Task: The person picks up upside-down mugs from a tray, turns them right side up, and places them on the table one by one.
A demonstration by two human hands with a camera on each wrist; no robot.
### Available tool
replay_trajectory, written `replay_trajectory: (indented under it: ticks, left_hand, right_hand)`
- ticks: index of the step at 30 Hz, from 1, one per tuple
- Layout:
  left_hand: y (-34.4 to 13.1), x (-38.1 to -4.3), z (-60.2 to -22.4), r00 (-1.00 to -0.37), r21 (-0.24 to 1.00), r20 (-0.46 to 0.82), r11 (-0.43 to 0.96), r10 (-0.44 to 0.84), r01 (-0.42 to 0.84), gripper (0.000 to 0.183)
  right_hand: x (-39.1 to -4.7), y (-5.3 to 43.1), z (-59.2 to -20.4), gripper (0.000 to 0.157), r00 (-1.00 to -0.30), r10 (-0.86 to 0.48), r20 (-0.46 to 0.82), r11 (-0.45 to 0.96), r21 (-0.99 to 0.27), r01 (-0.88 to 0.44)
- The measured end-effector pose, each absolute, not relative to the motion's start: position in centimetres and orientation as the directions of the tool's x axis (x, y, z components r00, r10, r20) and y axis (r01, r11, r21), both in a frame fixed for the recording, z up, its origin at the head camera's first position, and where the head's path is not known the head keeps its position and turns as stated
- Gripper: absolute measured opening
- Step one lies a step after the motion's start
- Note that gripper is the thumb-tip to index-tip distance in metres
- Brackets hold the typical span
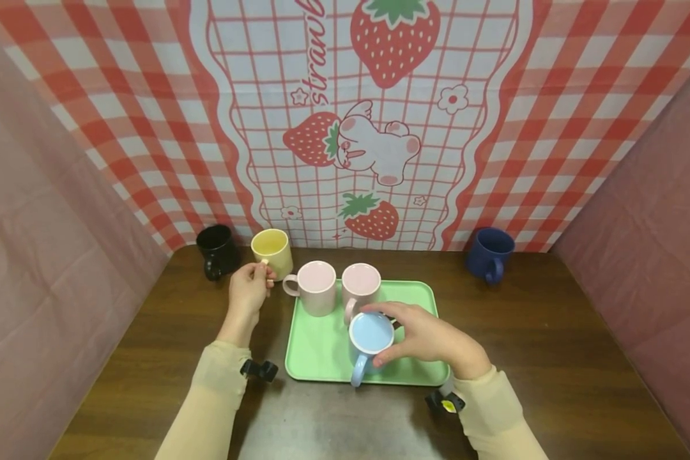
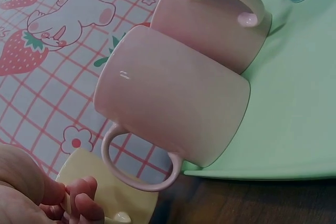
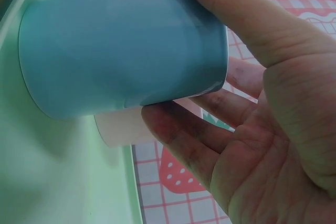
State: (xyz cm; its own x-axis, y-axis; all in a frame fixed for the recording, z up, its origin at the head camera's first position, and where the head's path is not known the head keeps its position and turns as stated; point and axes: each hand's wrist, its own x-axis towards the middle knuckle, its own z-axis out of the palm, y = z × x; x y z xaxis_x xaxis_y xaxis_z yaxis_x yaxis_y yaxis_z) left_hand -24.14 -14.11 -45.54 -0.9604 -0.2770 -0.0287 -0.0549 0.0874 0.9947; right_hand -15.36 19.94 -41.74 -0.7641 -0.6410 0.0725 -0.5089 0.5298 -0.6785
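Right hand (image 1: 431,338) grip wrapped round light blue ceramic mug (image 1: 370,337) on green plastic tray (image 1: 322,351); left hand (image 1: 248,287) grip pinching yellow ceramic mug (image 1: 272,250) handle. Backdrop reads "strawb".

Backdrop cloth (image 1: 345,128): "strawb…" in red script, rest cut off.

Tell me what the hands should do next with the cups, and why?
Probably the left hand should lift the yellow mug onto the green tray. It already pinches that mug's handle, the mug stands on the table just left of the tray, and two pink mugs already stand on the tray, where the right hand holds the blue mug.
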Motion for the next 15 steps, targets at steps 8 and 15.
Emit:
replay_trajectory:
  ticks: [8, 15]
  left_hand:
    - [-13.99, -23.96, -45.64, -0.962, 0.995, -0.032, 0.08, -0.272, -0.056, 0.026]
    - [-13.96, -23.97, -45.48, -0.963, 0.993, -0.062, 0.078, -0.264, -0.086, 0.027]
  right_hand:
    - [-15.33, 19.9, -41.82, 0.085, -0.766, -0.638, 0.077, 0.531, -0.677, -0.51]
    - [-15.41, 19.93, -41.95, 0.085, -0.76, -0.644, 0.089, 0.531, -0.663, -0.527]
